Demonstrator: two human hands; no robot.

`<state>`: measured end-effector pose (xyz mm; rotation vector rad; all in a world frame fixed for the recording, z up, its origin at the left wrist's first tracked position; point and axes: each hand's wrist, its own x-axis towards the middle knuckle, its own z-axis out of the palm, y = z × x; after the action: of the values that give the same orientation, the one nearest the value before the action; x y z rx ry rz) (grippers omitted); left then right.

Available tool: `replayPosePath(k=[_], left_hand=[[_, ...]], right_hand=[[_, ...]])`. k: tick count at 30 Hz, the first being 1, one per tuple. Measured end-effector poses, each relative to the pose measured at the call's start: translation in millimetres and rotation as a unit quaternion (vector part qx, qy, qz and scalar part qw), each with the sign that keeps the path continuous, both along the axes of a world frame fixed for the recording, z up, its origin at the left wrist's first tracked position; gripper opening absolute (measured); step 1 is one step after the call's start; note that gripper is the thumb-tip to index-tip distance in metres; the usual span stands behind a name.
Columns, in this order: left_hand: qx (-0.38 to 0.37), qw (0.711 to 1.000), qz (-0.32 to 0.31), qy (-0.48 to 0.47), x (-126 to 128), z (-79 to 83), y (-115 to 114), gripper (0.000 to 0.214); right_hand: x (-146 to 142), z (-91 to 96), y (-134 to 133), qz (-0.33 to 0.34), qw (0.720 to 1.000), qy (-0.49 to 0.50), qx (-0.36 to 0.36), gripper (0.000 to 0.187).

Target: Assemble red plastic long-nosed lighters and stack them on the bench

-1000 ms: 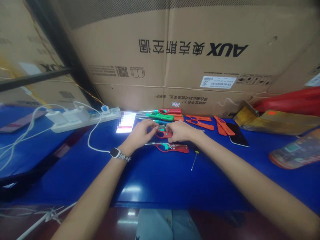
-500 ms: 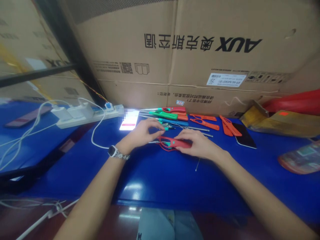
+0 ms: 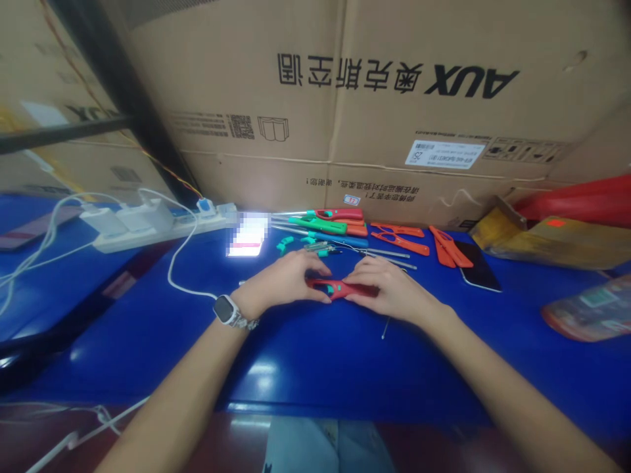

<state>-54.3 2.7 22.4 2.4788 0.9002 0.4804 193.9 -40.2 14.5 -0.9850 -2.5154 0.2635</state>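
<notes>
A red long-nosed lighter (image 3: 340,288) with a green trigger lies between my hands, low over the blue tabletop. My left hand (image 3: 296,279) is closed on its front end, thumb and fingers pinching the red casing; the metal rod is mostly hidden behind this hand. Around the handle end, my right hand (image 3: 389,289) is closed, thumb below and fingers above. Just beyond my hands are small green parts (image 3: 284,245) and thin metal rods (image 3: 389,252). Farther back lie a green lighter (image 3: 323,226) and another red lighter (image 3: 340,214).
Orange casing halves (image 3: 446,247) lie at the right beside a dark phone (image 3: 480,266). A lit phone (image 3: 249,234) and a white power strip (image 3: 162,228) with cables stand at the left. A large cardboard box (image 3: 374,131) rises behind. A clear plastic container (image 3: 591,309) sits far right.
My left hand has come down onto the front of the red lighter and now grips it. The casing halves look pressed together where they were parted before. The view has shifted slightly.
</notes>
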Motion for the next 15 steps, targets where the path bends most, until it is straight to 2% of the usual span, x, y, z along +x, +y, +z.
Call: replayPosePath(k=[5, 15], left_hand=[[0.002, 1.000, 0.001, 0.014, 2.4, -3.7, -0.1, 0.041], [-0.043, 0.999, 0.009, 0.017, 4.3, -4.6, 0.2, 0.036]], right_hand=[[-0.5, -2.3, 2.1, -0.007, 1.000, 0.006, -0.008, 0.018], [-2.1, -9.9, 3.2, -0.028, 0.999, 0.006, -0.014, 0.017]])
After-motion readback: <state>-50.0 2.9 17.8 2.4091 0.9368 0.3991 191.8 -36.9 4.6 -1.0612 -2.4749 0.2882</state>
